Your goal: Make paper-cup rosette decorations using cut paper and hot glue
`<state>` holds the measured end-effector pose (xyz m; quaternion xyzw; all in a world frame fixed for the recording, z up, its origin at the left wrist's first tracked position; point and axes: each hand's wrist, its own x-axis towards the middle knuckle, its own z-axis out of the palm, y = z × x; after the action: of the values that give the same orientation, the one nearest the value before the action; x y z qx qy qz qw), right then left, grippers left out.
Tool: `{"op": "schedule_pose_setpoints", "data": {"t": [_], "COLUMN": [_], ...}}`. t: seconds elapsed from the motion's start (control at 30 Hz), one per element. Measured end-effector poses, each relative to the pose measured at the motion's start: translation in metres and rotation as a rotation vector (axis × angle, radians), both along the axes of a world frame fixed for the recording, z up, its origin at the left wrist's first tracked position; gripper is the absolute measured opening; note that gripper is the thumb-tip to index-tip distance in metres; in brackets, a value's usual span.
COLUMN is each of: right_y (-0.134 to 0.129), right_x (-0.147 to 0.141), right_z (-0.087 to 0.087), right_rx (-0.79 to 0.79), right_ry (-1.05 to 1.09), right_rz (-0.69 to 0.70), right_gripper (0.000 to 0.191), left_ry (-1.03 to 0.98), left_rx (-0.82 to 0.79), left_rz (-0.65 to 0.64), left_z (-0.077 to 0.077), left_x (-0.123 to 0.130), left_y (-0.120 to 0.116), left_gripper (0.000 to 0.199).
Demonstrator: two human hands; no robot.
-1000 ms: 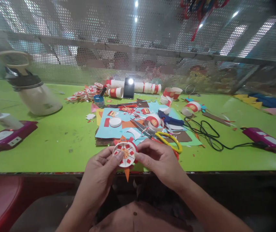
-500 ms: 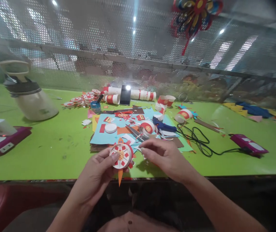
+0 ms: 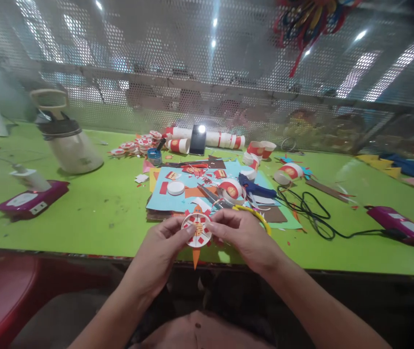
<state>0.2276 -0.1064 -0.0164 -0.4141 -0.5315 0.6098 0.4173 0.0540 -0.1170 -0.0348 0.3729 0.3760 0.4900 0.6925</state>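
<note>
A round white and red paper turtle (image 3: 198,238) with an orange pointed tail is held over the front edge of the table. My left hand (image 3: 168,245) grips its left side, the thumb on its face. On its right side, the thumb and fingers of my right hand (image 3: 241,237) close on the rim. Just beyond lie scissors with yellow handles (image 3: 257,213), light blue paper sheets (image 3: 159,198), a white round lid (image 3: 175,188) and a red and white paper cup piece (image 3: 231,189). A blue glue gun (image 3: 255,186) rests on the sheets' right side.
Finished paper turtles (image 3: 145,141), a blue jar (image 3: 154,156), a phone (image 3: 198,139) and stacked cups (image 3: 221,139) stand at the back. A large jug (image 3: 70,148) and purple power strip (image 3: 34,198) are left; a black cable (image 3: 310,213) and another purple strip (image 3: 399,224) are right.
My right hand has come in to the turtle's right side and now touches it. The turtle has turned slightly to face the camera. The view has shifted left, and the scissors' yellow handles now show.
</note>
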Motion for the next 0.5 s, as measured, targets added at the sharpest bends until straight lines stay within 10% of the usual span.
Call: {"op": "schedule_pose_setpoints", "data": {"t": [0.5], "right_y": [-0.002], "right_x": [0.007], "right_z": [-0.009], "right_rx": [-0.003], "right_ry": [0.015], "right_rz": [-0.044], "right_gripper": [0.027], "left_ry": [-0.146], "left_rx": [-0.056], "left_rz": [-0.085], "left_z": [-0.002], "left_x": [0.012], "left_y": [0.005], "left_gripper": [0.021]}}
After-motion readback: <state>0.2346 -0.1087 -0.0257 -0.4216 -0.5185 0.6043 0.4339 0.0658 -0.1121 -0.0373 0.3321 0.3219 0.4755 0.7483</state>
